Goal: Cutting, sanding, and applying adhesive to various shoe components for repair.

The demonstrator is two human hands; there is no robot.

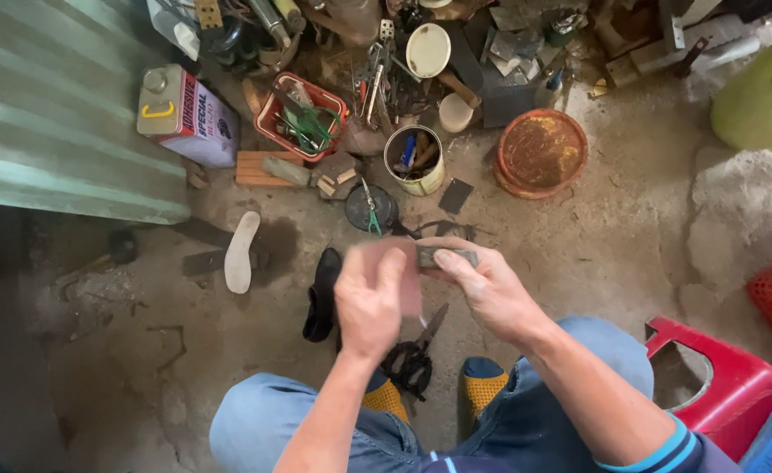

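Seated worker above a concrete floor (pixel 631 228). The right hand (pixel 491 285) pinches a small dark flat piece (pixel 434 256); the blurred left hand (pixel 370 298), fingers loosely curled, touches its left end. Black scissors (pixel 417 355) lie near, a tin of tools (pixel 414 159) far.

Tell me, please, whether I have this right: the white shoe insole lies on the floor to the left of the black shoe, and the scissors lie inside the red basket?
Not quite. The head view shows the scissors on the concrete floor below the person's hands, between their feet, not in the red basket. The rest holds: the white shoe insole lies on the floor left of the black shoe.
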